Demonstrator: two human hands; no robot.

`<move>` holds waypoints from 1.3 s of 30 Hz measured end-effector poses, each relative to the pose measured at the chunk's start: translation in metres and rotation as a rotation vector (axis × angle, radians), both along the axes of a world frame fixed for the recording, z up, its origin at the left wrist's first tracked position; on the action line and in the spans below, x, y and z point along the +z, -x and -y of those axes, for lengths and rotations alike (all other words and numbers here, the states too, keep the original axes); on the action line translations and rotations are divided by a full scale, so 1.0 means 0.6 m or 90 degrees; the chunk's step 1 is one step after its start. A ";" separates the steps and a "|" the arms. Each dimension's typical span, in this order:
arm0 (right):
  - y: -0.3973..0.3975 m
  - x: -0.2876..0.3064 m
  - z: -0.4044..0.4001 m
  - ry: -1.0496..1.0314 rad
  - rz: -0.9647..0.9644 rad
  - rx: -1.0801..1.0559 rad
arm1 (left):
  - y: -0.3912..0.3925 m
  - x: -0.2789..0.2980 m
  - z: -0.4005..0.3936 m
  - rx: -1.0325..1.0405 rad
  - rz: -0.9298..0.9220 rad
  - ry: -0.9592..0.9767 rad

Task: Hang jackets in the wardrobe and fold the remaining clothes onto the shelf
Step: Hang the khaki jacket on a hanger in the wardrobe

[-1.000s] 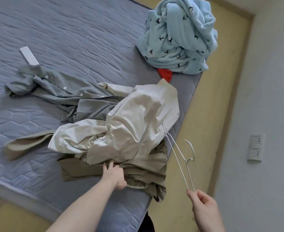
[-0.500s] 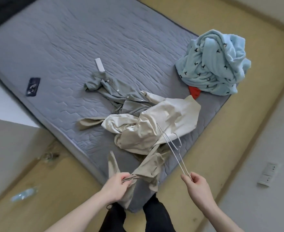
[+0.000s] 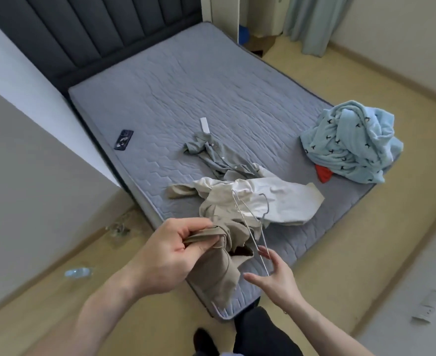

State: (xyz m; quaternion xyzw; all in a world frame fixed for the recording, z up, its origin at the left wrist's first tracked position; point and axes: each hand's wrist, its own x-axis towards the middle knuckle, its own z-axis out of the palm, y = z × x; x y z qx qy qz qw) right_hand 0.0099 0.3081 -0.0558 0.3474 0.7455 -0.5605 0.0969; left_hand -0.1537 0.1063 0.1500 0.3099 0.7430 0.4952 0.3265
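Note:
My left hand [image 3: 170, 255] grips a bunched olive-khaki garment [image 3: 219, 263] and holds it up over the near corner of the grey mattress [image 3: 186, 80]. My right hand [image 3: 276, 276] holds the lower end of a white wire hanger [image 3: 250, 224] between thumb and fingers, with the hanger's hook pointing away over the bed. A cream jacket [image 3: 276, 201] lies crumpled on the mattress behind the hanger. A grey-green buttoned shirt [image 3: 217, 158] lies beyond it.
A light blue patterned blanket [image 3: 350, 142] is heaped at the bed's right edge over a red item [image 3: 323, 173]. A white remote [image 3: 204, 125] and a dark phone [image 3: 124, 140] lie on the mattress. A plastic bottle [image 3: 78, 273] lies on the floor at left. A dark headboard [image 3: 83, 29] stands at the far end.
The view has pulled back and up, showing the whole bed. My left hand has lifted the khaki garment off the pile. The hanger has come closer to it.

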 end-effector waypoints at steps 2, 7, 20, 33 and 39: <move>0.020 0.017 0.061 -0.012 -0.027 0.041 | -0.007 0.043 0.039 0.049 -0.012 -0.058; 0.034 0.037 0.200 -0.039 -0.074 0.095 | -0.035 0.125 0.154 0.175 -0.035 -0.221; 0.022 0.098 0.446 -0.034 -0.110 0.345 | -0.110 0.245 0.340 0.376 0.094 -0.360; 0.064 0.147 0.587 0.032 -0.136 0.422 | -0.111 0.378 0.464 0.560 0.114 -0.496; 0.085 0.194 0.595 0.134 -0.172 0.298 | -0.107 0.387 0.536 0.604 0.020 -0.507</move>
